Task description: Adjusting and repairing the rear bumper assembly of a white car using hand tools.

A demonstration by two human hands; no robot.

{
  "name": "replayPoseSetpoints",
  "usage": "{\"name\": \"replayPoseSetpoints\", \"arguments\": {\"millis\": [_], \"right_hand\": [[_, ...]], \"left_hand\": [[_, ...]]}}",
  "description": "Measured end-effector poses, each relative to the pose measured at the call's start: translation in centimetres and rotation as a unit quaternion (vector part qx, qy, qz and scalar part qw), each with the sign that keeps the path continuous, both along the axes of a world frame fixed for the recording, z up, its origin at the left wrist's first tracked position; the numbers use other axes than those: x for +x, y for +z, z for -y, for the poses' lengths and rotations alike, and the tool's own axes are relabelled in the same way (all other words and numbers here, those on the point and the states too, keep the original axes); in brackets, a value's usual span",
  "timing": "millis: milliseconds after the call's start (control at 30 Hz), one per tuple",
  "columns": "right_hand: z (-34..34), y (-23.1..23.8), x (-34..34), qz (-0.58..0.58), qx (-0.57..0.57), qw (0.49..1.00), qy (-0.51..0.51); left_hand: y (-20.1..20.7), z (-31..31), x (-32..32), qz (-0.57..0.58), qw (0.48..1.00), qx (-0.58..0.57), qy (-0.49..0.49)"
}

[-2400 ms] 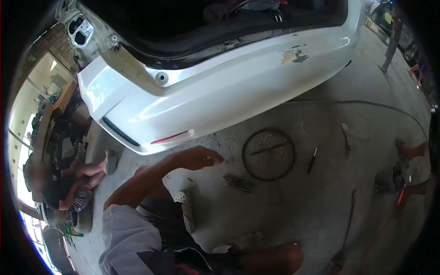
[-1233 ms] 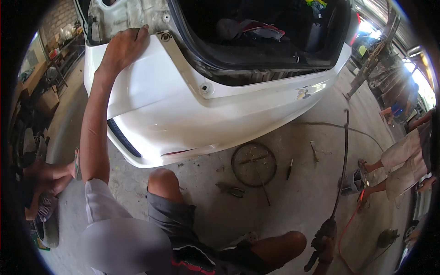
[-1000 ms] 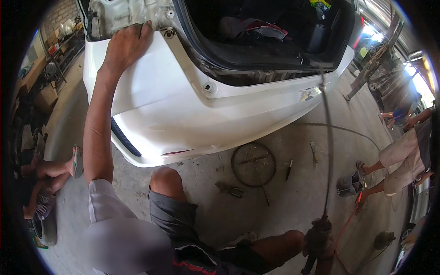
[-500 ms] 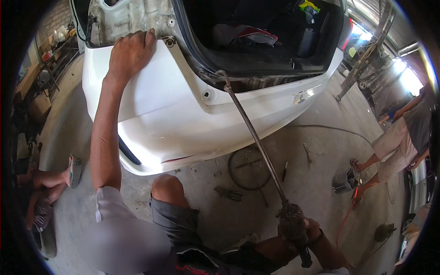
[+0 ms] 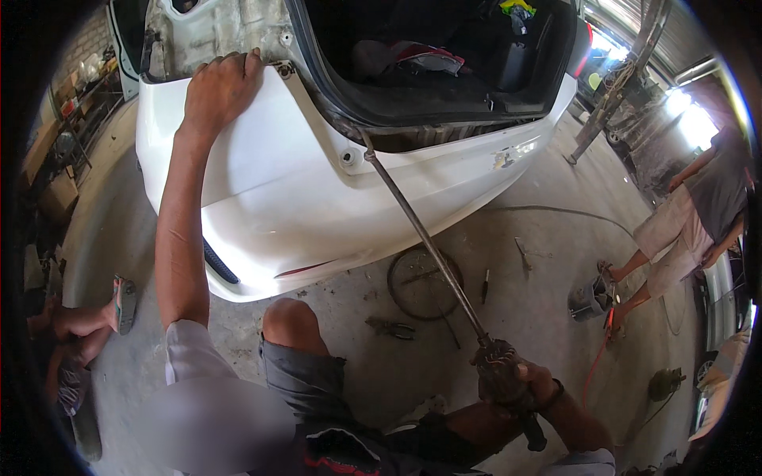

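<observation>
A white car bumper [image 5: 278, 214] spans the middle of the view, under the open trunk [image 5: 429, 71]. Across its upper left corner lies my left hand [image 5: 222, 91], with the fingers bent over the top edge. A long metal rod [image 5: 425, 234], which looks like a slide hammer, slants from the trunk's lower lip down to the right. My right hand [image 5: 536, 382] is wrapped round its thick dark grip at the lower end. The rod's far tip reaches into the gap between bumper and car body, where its hook is partly hidden.
On the concrete floor lie a dark ring-shaped hoop [image 5: 397, 293], pliers [image 5: 390, 328] and a thin dark tool [image 5: 485, 285]. At the right stands a person [image 5: 683, 250] beside a dark bucket [image 5: 589, 297]. A seated person's leg [image 5: 83, 321] shows at the left. A post [image 5: 607, 111] rises behind.
The rod's hooked tip, above the bumper edge before, has moved left and down into the gap by the trunk lip. My left hand keeps its hold on the bumper corner.
</observation>
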State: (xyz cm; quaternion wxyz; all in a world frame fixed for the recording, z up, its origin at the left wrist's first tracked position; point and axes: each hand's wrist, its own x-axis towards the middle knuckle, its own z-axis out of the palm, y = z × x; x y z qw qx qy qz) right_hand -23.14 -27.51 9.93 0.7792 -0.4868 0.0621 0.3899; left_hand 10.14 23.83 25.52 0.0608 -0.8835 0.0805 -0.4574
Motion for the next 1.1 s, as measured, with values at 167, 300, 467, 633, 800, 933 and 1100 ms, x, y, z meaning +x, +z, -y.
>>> {"name": "replayPoseSetpoints", "arguments": {"millis": [167, 300, 467, 633, 800, 933, 1100], "right_hand": [[1.3, 1.0, -0.1, -0.04, 0.055, 0.997, 0.03], [2.4, 0.4, -1.3, -0.007, 0.009, 0.999, 0.042], [3.5, -2.4, -1.8, 0.079, -0.048, 0.995, 0.038], [4.4, -4.4, -1.6, -0.008, 0.07, 0.994, 0.087], [4.4, -6.2, -2.3, -0.098, 0.116, 0.984, 0.097], [4.2, -7.9, -3.1, -0.109, 0.187, 0.974, 0.073], [3.1, -7.4, -4.1, -0.097, 0.125, 0.986, 0.044]], "left_hand": [[0.5, 0.2, -0.3, -0.028, 0.999, -0.015, 0.009], [0.9, 0.3, -0.6, -0.09, 0.994, -0.054, 0.021], [0.8, 0.2, -0.4, -0.064, 0.996, -0.064, 0.02], [0.7, 0.2, -0.2, -0.085, 0.986, -0.141, 0.038], [1.2, 0.7, -0.6, -0.077, 0.986, -0.14, 0.042], [1.3, 1.0, -0.9, -0.085, 0.983, -0.157, 0.034], [0.9, 0.5, -0.6, -0.067, 0.99, -0.122, 0.033]]}}
